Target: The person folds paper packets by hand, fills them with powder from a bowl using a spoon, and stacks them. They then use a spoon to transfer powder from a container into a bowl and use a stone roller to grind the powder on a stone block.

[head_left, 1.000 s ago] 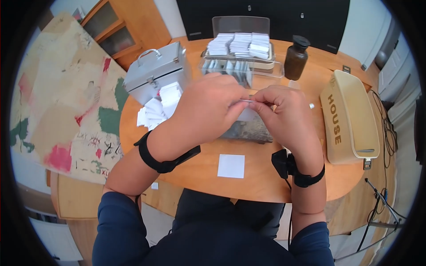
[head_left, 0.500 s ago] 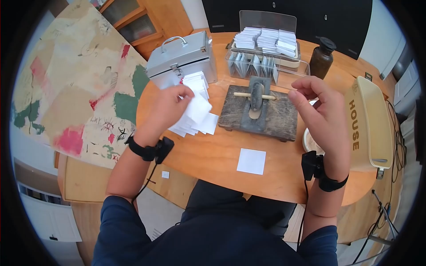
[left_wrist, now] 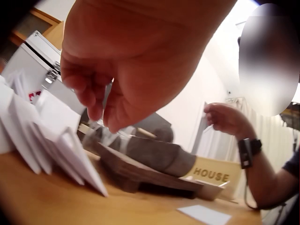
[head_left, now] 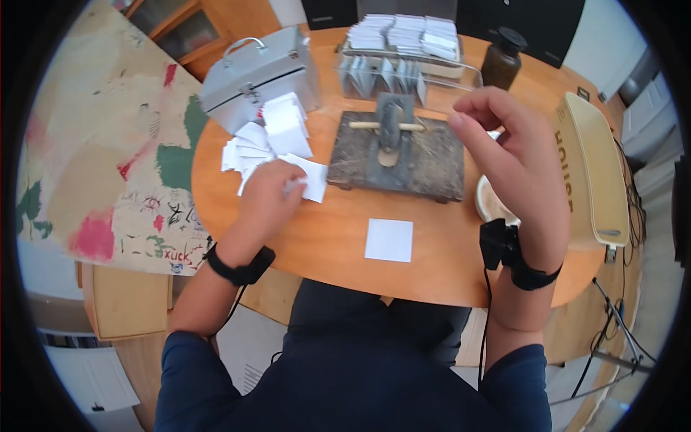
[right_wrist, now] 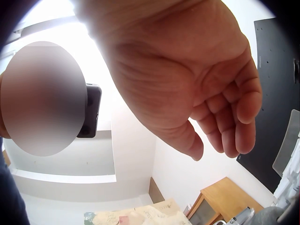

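My left hand (head_left: 272,196) is over the near edge of the loose white paper packets (head_left: 248,147), thumb and fingertips together. A small translucent piece (left_wrist: 110,138) shows at those fingertips in the left wrist view, thin and blurred; its kind I cannot tell. Raised on the right, my right hand (head_left: 515,147) has its fingers loosely bent and nothing shows in its palm (right_wrist: 164,89). Between the hands lies a dark wooden board (head_left: 439,162) bearing a grey stone slab and a tool with a light wooden crossbar (head_left: 363,125). A white paper square (head_left: 389,240) lies flat in front of it.
Behind the packets stands a silver metal case (head_left: 263,79). A clear box (head_left: 360,93) with upright packets and a tray of stacked packets stand at the back, beside a brown bottle (head_left: 502,61). A bowl (head_left: 491,201) and a cream HOUSE bin (head_left: 594,165) are at right.
Both hands were together over the board, pinching a thin thing. They parted; the left went to the packets and then drew lower and nearer, while the right stayed raised at the right.
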Demonstrator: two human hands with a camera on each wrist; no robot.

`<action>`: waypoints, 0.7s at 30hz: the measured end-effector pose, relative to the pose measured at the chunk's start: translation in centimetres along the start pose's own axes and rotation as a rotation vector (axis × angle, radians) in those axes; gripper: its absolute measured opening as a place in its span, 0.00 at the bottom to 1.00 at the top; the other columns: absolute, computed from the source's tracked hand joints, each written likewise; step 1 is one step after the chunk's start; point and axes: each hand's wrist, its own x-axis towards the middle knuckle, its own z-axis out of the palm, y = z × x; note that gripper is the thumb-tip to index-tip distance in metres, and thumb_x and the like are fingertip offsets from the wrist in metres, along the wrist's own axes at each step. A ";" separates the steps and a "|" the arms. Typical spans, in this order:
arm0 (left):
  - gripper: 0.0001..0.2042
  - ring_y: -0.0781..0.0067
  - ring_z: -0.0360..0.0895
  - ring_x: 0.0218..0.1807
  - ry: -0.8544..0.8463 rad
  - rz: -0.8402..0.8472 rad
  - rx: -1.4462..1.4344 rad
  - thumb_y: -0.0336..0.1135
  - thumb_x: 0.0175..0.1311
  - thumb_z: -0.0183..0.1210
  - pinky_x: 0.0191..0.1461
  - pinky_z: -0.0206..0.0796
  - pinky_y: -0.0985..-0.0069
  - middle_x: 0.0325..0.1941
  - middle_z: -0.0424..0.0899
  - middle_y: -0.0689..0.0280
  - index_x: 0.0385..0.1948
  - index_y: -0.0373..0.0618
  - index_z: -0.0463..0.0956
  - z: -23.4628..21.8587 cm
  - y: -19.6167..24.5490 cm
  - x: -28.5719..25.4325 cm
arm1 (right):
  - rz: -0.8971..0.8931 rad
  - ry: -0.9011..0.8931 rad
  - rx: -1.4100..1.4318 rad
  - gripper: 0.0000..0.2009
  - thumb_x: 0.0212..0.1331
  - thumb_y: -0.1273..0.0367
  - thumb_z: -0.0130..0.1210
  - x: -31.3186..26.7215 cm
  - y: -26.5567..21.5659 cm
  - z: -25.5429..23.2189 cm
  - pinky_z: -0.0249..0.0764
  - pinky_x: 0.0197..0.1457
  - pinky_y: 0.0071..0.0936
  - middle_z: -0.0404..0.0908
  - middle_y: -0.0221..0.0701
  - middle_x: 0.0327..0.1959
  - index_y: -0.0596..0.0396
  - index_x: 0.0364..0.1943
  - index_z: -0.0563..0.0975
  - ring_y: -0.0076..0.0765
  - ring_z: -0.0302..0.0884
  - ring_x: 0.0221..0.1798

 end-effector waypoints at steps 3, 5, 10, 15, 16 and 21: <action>0.12 0.55 0.74 0.48 -0.288 0.256 -0.211 0.30 0.51 0.66 0.53 0.67 0.65 0.43 0.79 0.59 0.38 0.43 0.79 0.4 4.1 -1.6 | 0.036 -0.028 0.012 0.09 0.59 0.68 0.61 -0.1 0.0 -0.3 0.69 0.32 0.20 0.79 0.28 0.25 0.62 0.35 0.79 0.21 0.74 0.30; 0.16 0.55 0.73 0.50 -0.386 0.322 -0.273 0.31 0.49 0.67 0.54 0.67 0.64 0.45 0.78 0.59 0.42 0.43 0.78 1.3 7.3 -2.1 | 0.050 -0.060 0.004 0.08 0.60 0.69 0.60 -0.1 0.0 -0.3 0.66 0.32 0.16 0.78 0.22 0.27 0.60 0.37 0.80 0.15 0.71 0.33; 0.21 0.55 0.72 0.51 -0.339 0.392 -0.227 0.32 0.47 0.69 0.56 0.66 0.66 0.48 0.77 0.59 0.45 0.41 0.77 3.6 9.9 -2.1 | 0.024 -0.072 0.020 0.07 0.60 0.70 0.61 -0.3 -0.1 -0.3 0.66 0.32 0.15 0.79 0.23 0.28 0.61 0.37 0.80 0.16 0.73 0.34; 0.22 0.56 0.70 0.51 -0.352 0.361 -0.147 0.32 0.46 0.69 0.54 0.65 0.67 0.48 0.76 0.59 0.46 0.42 0.76 3.8 10.4 -1.7 | -0.008 -0.055 0.003 0.07 0.60 0.70 0.61 -0.2 0.2 -0.5 0.67 0.32 0.16 0.80 0.24 0.28 0.61 0.37 0.80 0.17 0.74 0.33; 0.20 0.56 0.72 0.49 -0.349 0.363 -0.154 0.31 0.46 0.68 0.52 0.65 0.67 0.45 0.77 0.59 0.44 0.42 0.76 3.7 10.3 -1.6 | -0.022 -0.056 -0.002 0.08 0.60 0.70 0.61 -0.2 0.3 -0.5 0.68 0.32 0.17 0.80 0.25 0.28 0.61 0.37 0.80 0.17 0.74 0.33; 0.13 0.56 0.74 0.39 -0.506 0.310 -0.373 0.28 0.47 0.67 0.45 0.66 0.65 0.33 0.79 0.60 0.37 0.43 0.78 2.5 9.5 0.0 | -0.032 -0.045 -0.032 0.07 0.60 0.70 0.60 -0.1 0.3 -0.8 0.70 0.33 0.18 0.81 0.26 0.27 0.61 0.37 0.80 0.19 0.76 0.31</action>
